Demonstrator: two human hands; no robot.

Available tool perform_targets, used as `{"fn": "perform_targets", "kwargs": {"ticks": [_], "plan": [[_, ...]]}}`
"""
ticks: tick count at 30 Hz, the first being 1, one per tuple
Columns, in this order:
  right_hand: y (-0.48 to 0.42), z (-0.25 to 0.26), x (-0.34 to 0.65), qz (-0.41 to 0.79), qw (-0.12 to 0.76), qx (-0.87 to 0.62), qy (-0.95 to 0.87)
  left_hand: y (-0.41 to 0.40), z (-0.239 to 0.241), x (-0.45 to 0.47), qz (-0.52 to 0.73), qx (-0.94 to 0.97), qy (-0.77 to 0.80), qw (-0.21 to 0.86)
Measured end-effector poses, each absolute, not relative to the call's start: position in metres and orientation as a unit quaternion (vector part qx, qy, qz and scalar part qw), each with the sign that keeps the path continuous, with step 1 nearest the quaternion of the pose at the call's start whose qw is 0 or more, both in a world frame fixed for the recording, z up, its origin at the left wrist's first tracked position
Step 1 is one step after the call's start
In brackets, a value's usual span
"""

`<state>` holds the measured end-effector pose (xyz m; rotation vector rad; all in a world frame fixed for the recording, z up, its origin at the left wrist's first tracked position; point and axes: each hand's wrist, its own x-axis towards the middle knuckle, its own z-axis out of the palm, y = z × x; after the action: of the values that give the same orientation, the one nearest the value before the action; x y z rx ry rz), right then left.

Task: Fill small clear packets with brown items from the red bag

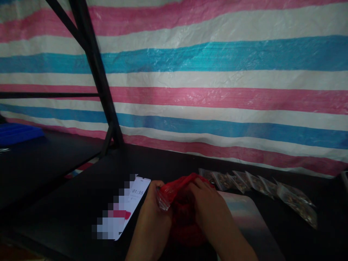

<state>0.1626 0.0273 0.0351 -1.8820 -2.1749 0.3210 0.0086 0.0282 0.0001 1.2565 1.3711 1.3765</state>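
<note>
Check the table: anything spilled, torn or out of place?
Nothing stands out. The left hand and right hand grip the red bag; nothing spilled shows. The clear packets lie in an overlapping row beyond it, the phone flat beside the left hand.

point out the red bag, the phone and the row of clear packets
red bag [179,189], head view, on the crumpled top of the red plastic
phone [137,193], head view, on the lit screen at the timer digits
row of clear packets [255,183], head view, on a packet about mid-row

Glossy red plastic bag [179,195]; matt black table [67,203].
</note>
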Motion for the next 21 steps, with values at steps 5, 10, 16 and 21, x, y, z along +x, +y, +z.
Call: {"fn": "perform_targets", "kwargs": {"ticks": [5,10,16,21], "plan": [[0.025,0.034,0.166,0.127,0.133,-0.628,-0.757,0.025,0.006,0.014,0.508,0.472,0.539,0.478],[0.021,0.036,0.167,0.150,0.147,-0.619,-0.757,0.023,0.008,0.021,0.535,0.407,0.517,0.530],[0.019,0.039,0.170,0.180,0.197,-0.612,-0.744,0.025,0.009,0.014,0.525,0.420,0.530,0.516],[0.019,0.038,0.170,0.194,0.226,-0.627,-0.720,0.024,0.012,0.014,0.536,0.432,0.523,0.503]]}}
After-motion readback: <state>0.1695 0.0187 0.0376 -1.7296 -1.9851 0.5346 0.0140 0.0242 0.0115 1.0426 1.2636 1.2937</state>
